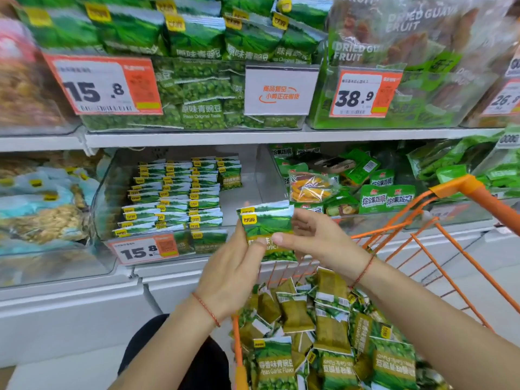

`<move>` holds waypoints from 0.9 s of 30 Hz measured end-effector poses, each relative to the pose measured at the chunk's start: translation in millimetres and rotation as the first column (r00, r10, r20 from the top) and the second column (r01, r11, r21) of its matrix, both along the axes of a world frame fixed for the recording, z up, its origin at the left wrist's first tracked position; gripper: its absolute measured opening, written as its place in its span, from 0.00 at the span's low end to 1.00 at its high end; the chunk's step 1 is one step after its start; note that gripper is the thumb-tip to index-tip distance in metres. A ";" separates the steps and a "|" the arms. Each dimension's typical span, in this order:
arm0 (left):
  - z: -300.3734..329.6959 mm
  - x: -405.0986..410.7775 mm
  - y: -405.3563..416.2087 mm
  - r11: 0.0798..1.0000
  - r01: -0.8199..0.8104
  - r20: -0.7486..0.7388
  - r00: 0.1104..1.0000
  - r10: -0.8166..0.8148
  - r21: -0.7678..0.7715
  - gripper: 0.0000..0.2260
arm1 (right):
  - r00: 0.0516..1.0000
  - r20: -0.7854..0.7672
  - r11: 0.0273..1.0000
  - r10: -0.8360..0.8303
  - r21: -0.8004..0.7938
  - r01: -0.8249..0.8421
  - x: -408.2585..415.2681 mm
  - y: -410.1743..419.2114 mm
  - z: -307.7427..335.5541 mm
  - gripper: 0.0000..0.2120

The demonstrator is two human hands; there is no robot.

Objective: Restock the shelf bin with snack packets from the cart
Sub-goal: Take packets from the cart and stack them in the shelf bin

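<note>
- The cart, lower right of the frame, holds loose green snack packets.
- Left hand and right hand both pinch one packet at centre.
- The shelf bin, centre left, is partly filled with rows.

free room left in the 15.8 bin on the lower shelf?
Yes: bare floor in the bin right of the packet rows, up to its right wall. The left and middle are packed. Both hands hold a packet in front of that gap.
</note>
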State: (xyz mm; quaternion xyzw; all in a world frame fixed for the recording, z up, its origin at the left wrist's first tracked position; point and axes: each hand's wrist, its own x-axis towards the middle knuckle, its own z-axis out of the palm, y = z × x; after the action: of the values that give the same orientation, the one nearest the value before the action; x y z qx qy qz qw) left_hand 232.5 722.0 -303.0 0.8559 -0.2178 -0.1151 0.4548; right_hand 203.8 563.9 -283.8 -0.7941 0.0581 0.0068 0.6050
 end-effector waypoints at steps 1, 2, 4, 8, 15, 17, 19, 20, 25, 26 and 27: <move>-1.9 10.3 7.2 0.998 0.009 0.040 0.999 -0.012 0.065 0.22 | 1.000 0.006 1.000 0.009 -0.026 -0.009 11.8 6.6 0.8 0.11; -1.3 19.4 14.4 0.993 0.018 0.078 0.997 -0.027 0.113 0.21 | 1.000 -0.002 0.999 0.008 -0.051 -0.009 24.3 12.1 -1.9 0.14; -2.1 42.1 28.2 0.989 0.018 0.105 0.994 -0.034 0.147 0.17 | 0.999 -0.022 0.995 -0.039 -0.088 0.036 49.8 23.9 -5.9 0.17; -27.9 102.7 54.7 0.946 -0.146 0.355 0.934 0.035 0.289 0.39 | 0.958 -0.063 0.957 -0.281 -0.091 0.275 105.3 34.4 -17.2 0.18; -60.1 139.8 70.0 0.836 -0.303 0.446 0.892 0.079 0.458 0.44 | 0.812 -0.160 0.827 -0.562 -0.108 0.552 194.4 22.3 -60.0 0.33; -62.0 138.9 68.1 0.829 -0.311 0.460 0.885 0.074 0.465 0.45 | 0.798 -0.195 0.821 -0.570 -0.099 0.562 209.9 23.6 -70.7 0.32; -63.3 141.0 67.7 0.835 -0.319 0.456 0.885 0.093 0.448 0.44 | 0.799 -0.228 0.831 -0.556 -0.155 0.534 223.7 28.3 -76.6 0.23; -64.1 142.1 67.5 0.841 -0.315 0.454 0.886 0.094 0.440 0.43 | 0.804 -0.247 0.841 -0.541 -0.191 0.507 230.0 30.9 -78.3 0.15; -65.4 142.8 65.8 0.834 -0.345 0.489 0.866 0.106 0.430 0.40 | 0.808 -0.338 0.869 -0.483 -0.293 0.398 246.8 36.2 -85.9 0.12; -65.8 143.3 65.4 0.836 -0.350 0.494 0.862 0.112 0.422 0.39 | 0.799 -0.352 0.869 -0.488 -0.281 0.407 248.6 34.5 -87.9 0.15; -66.8 143.9 65.2 0.841 -0.350 0.494 0.861 0.116 0.413 0.39 | 0.796 -0.354 0.869 -0.491 -0.265 0.419 249.9 33.7 -90.7 0.15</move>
State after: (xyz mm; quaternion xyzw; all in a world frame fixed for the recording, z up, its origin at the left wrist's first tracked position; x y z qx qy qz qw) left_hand 376.4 787.1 -369.7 0.9657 -0.1718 0.0928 0.1710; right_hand 453.7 597.6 -374.5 -0.7862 0.3740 0.0222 0.4914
